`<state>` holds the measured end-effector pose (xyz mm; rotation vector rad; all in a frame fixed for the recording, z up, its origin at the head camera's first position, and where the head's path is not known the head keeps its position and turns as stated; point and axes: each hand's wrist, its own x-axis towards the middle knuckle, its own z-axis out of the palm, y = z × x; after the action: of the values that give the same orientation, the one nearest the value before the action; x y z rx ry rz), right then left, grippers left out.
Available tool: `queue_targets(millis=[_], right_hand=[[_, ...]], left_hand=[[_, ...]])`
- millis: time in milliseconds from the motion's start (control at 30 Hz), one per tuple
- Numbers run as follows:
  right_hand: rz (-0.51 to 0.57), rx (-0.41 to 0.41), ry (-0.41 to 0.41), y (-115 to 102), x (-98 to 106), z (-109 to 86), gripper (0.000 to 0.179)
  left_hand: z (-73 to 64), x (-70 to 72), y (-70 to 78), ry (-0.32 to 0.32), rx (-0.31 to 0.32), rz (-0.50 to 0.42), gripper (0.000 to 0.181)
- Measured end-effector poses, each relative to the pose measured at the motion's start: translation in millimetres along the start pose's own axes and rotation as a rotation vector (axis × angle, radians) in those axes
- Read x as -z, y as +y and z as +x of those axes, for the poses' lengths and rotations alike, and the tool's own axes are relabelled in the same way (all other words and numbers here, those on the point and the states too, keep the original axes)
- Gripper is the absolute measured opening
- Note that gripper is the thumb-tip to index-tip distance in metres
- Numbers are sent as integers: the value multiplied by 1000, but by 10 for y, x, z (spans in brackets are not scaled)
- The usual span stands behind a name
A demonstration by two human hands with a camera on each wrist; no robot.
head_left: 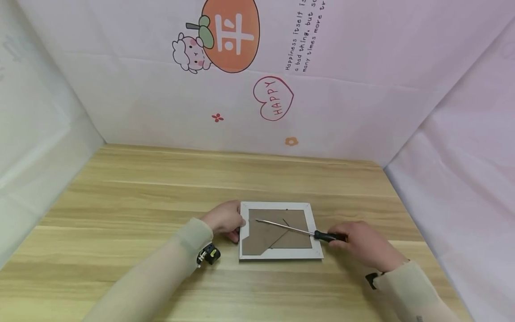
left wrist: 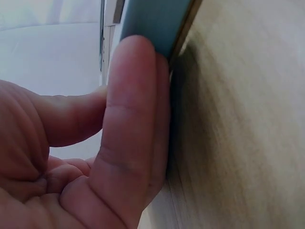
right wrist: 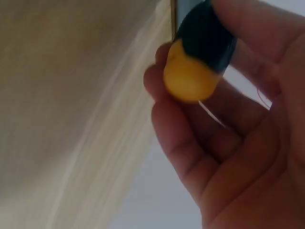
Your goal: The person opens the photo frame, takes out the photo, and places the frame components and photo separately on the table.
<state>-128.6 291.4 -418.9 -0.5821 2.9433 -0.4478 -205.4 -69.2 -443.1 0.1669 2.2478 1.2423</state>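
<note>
A white picture frame (head_left: 287,254) lies back side up on the table, its brown backing board (head_left: 263,235) showing. At the lower left, brown board overlaps the white border, and a dark slanting line crosses its right part. My left hand (head_left: 226,218) grips the frame's left edge, thumb on top and fingers along the outer side (left wrist: 157,24). In my right hand (head_left: 360,241) is a screwdriver (head_left: 322,235), held by its black handle with a yellow end (right wrist: 190,78). Its metal shaft reaches leftward over the board, the tip near the left border.
The wood-grain table (head_left: 161,192) spreads around the frame. White printed cloth (head_left: 342,116) hangs behind it, and more white cloth (head_left: 462,156) borders the right side. A small black device (head_left: 209,254) sits on the left wrist.
</note>
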Motion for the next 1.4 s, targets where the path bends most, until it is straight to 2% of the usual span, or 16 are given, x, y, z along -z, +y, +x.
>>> queue_targets(millis=[200, 300, 433, 567, 733, 800, 900, 1033, 1133, 1200, 1267, 1333, 1400], right_hand=[[-55, -93, 56, 166, 39, -158, 7], [-65, -184, 71, 342, 67, -258, 14], [-93, -292, 61, 584, 83, -405, 29], [-124, -351, 44, 757, 101, -521, 30], [-137, -400, 18, 861, 129, -577, 29], [-132, -413, 8, 870, 138, -584, 30], [-125, -430, -14, 869, 155, -592, 34], [-160, -449, -18, 794, 219, -572, 55], [-205, -398, 43, 612, 214, -522, 59], [-186, -305, 101, 410, 154, -476, 47], [-132, -185, 138, 136, 70, -417, 33], [-42, -15, 163, -156, -36, -360, 21], [19, 143, 161, -446, -134, -311, 17]], left_hand=[[-24, 11, -2, -5, -1, -7, 12], [-39, 16, 0, -10, 0, -7, 13], [-54, 20, 9, -7, 6, 8, 12], [-70, 18, 20, 1, 11, 28, 13], [-96, 17, 8, 13, -9, 58, 11], [-103, 25, -2, 45, -33, 129, 14], [-108, 37, -7, 114, -90, 297, 21], [-133, 27, 9, 210, -201, 504, 35], [-163, 12, 32, 216, -351, 629, 42], [-184, 6, 54, 170, -467, 693, 47], [-192, 2, 60, 100, -551, 751, 55], [-196, -4, 57, 28, -577, 785, 62], [-203, -12, 42, -12, -559, 813, 67]])
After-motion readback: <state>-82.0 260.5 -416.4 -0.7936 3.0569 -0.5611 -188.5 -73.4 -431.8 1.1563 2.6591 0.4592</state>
